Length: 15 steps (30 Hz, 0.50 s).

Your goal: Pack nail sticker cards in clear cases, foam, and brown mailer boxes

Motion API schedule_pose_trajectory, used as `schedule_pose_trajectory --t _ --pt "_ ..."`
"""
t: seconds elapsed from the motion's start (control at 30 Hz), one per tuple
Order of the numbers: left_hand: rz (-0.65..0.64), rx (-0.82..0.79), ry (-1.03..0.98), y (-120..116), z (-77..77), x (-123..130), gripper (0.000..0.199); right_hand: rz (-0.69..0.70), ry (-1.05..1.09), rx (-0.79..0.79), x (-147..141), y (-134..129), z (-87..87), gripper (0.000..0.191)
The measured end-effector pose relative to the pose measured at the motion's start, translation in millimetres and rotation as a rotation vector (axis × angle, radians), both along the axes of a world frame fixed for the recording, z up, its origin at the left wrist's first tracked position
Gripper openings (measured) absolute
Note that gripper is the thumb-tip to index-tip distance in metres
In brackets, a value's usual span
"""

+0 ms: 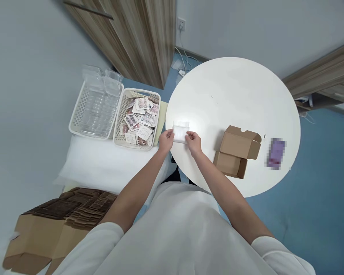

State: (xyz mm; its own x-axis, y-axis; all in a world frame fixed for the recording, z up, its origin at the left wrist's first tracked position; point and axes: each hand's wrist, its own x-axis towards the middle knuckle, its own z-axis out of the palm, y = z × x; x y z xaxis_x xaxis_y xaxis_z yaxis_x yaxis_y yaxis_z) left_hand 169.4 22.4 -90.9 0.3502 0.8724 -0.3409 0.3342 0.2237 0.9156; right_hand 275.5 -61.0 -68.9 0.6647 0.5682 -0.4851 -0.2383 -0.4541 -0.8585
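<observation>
Both hands are at the left edge of the round white table, one on each side of a small, flat white wrapped packet point(180, 133). My left hand point(166, 139) pinches its left edge. My right hand point(194, 142) grips the right edge with bent fingers. A translucent flap of the wrapping shows at the packet's far side; what lies inside cannot be made out. To the right of my right forearm sits an open brown cardboard box point(232, 164) with its lid folded back.
The white table point(240, 88) also bears a purple, pixelated item point(276, 153). At left, one white basket point(71, 124) holds clear plastic boxes, another point(116, 133) carded press-on nails. Below them lie white foam sheeting point(94, 164) and a large carton point(43, 233) of flattened cardboard.
</observation>
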Motion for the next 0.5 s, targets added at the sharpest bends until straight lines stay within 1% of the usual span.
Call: schedule_pose_trajectory --t 0.1,0.2,0.3,0.37,0.5 --pt "0.011 -0.053 -0.036 -12.8 2.6 -2.8 0.027 0.015 0.014 -0.058 3.5 -16.4 2.7 0.027" --pt "0.016 -0.044 -0.057 -30.8 11.9 -2.9 0.027 0.022 -0.014 -0.045 6.2 -35.5 11.3 0.026" --pt "0.013 0.010 -0.061 -53.9 28.1 1.4 0.028 0.035 -0.087 0.038 11.3 -60.5 24.8 0.024" --pt "-0.010 0.048 -0.063 -72.1 41.1 7.6 0.028 0.044 -0.141 0.090 18.1 -82.0 35.3 0.024" --pt "-0.121 0.096 -0.055 -112.5 64.4 28.2 0.027 0.071 -0.224 0.120 38.8 -135.0 56.5 0.027"
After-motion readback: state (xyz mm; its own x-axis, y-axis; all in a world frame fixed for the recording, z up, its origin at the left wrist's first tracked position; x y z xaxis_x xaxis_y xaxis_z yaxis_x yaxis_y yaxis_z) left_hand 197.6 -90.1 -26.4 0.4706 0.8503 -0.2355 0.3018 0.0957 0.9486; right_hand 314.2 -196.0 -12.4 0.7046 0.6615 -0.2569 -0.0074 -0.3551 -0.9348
